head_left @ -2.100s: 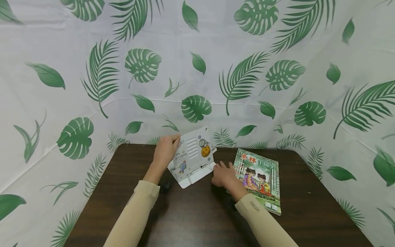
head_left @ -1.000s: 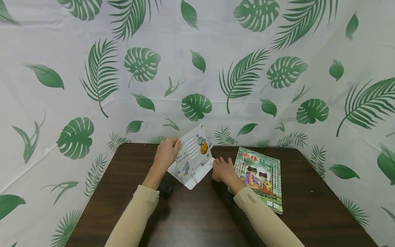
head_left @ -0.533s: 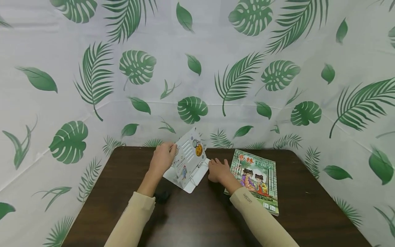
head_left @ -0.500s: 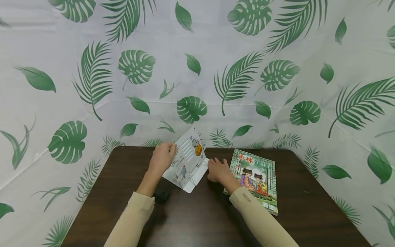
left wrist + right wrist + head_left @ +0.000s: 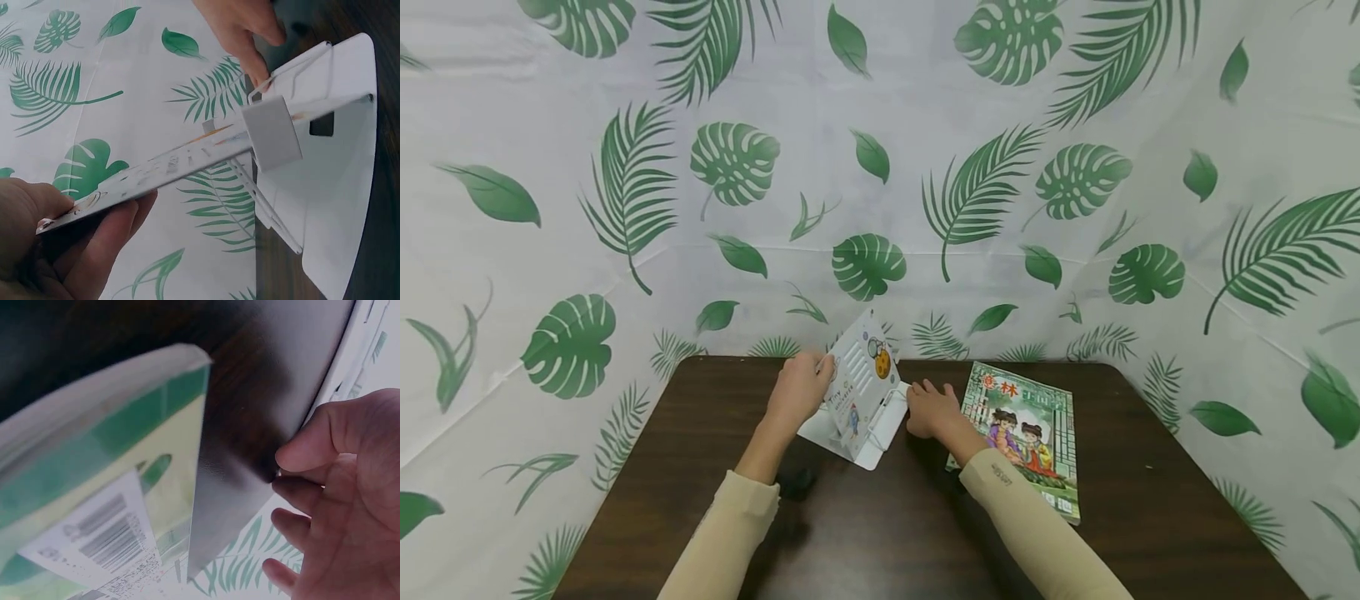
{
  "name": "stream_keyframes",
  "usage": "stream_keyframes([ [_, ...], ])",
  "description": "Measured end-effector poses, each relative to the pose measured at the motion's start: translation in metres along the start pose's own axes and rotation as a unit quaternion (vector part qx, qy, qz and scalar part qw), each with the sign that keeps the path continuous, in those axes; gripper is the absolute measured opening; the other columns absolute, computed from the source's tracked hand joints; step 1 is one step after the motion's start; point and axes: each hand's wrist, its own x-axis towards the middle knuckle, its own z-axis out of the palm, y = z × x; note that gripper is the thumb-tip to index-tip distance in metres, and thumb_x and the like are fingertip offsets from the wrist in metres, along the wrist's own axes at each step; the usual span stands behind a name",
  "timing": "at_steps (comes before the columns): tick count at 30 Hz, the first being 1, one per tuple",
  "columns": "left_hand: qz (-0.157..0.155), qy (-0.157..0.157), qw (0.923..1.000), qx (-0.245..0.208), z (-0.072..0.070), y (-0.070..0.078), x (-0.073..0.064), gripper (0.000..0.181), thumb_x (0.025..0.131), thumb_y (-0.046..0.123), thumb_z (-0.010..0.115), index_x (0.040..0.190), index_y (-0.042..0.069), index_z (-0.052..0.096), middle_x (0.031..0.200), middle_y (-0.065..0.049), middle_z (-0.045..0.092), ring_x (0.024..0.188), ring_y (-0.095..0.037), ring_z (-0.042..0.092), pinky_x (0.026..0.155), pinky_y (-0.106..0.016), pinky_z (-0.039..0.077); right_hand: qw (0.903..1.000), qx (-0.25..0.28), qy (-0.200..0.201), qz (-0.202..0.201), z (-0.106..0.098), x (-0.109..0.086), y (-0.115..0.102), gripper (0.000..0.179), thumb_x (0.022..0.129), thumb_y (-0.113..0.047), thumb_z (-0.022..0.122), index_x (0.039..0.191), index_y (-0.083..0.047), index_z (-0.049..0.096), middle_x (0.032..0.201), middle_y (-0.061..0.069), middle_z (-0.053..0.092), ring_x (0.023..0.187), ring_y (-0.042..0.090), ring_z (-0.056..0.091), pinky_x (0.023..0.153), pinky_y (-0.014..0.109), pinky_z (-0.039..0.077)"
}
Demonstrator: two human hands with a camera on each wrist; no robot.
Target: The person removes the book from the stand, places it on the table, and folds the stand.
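A white book stand [image 5: 860,379] with cartoon space prints stands at the table's middle, its panel raised at a slant above a flat white base [image 5: 883,429]. My left hand [image 5: 801,387] pinches the panel's left edge, thumb on the printed face and fingers behind, as the left wrist view shows. My right hand [image 5: 932,410] is at the right edge of the base; in the right wrist view its thumb [image 5: 306,447] and forefinger pinch near that edge, the other fingers loosely bent. Wire page holders [image 5: 300,69] sit at the front of the stand.
A magazine [image 5: 1026,442] with two illustrated figures lies flat on the dark wooden table [image 5: 865,542], just right of my right hand and partly under its forearm. A white cloth with green leaves [image 5: 880,167] hangs behind the table.
Over the past two seconds the book stand has turned on the table, its front now facing more to the right. Both hands have kept their places on it; the magazine lies as before.
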Motion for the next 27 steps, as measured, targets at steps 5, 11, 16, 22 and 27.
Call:
stream_keyframes([
  [5,0.009,-0.013,0.9997,-0.018,-0.002,0.005,0.002,0.046,0.113,0.031,0.051,0.071,0.013,0.052,0.062,-0.002,0.051,0.054,-0.017,0.046,0.053,-0.031,0.037,0.9999,0.011,0.008,-0.001,-0.008,0.008,0.006,0.065,0.106,-0.017,0.051,0.168,-0.006,0.035,0.178,0.012,0.03,0.167,0.035,0.021,0.133,0.065,0.014],
  [11,0.003,-0.019,0.9994,-0.029,0.005,0.004,-0.004,0.048,0.112,0.026,0.052,0.065,0.014,0.049,0.057,0.0,0.046,0.051,-0.015,0.042,0.049,-0.029,0.035,0.9992,0.04,-0.006,-0.004,0.0,0.01,0.009,0.067,0.105,-0.016,0.049,0.169,-0.008,0.033,0.179,0.011,0.027,0.168,0.035,0.018,0.133,0.066,0.011],
  [16,-0.001,-0.035,0.9986,-0.041,0.01,0.001,-0.009,0.045,0.111,0.024,0.051,0.069,0.011,0.057,0.062,-0.003,0.057,0.055,-0.016,0.051,0.053,-0.03,0.042,0.9988,0.048,-0.012,0.001,0.009,0.011,0.007,0.066,0.106,-0.015,0.048,0.17,-0.01,0.033,0.179,0.009,0.026,0.168,0.034,0.017,0.133,0.066,0.011],
  [22,-0.005,-0.045,0.9961,-0.076,0.008,0.003,-0.01,0.037,0.11,0.021,0.051,0.089,0.004,0.077,0.078,-0.007,0.073,0.07,-0.018,0.072,0.064,-0.034,0.059,0.998,0.062,-0.003,-0.004,0.003,0.014,0.007,0.066,0.105,-0.014,0.048,0.17,-0.009,0.033,0.179,0.011,0.026,0.168,0.038,0.018,0.132,0.068,0.011],
  [27,-0.01,-0.057,0.9939,-0.093,0.009,0.005,-0.011,0.039,0.111,0.021,0.048,0.098,0.002,0.079,0.083,-0.01,0.075,0.076,-0.019,0.077,0.066,-0.034,0.06,0.9972,0.074,-0.003,-0.01,0.001,0.018,0.01,0.066,0.105,-0.013,0.045,0.17,-0.01,0.032,0.179,0.014,0.024,0.167,0.042,0.016,0.132,0.068,0.01],
])
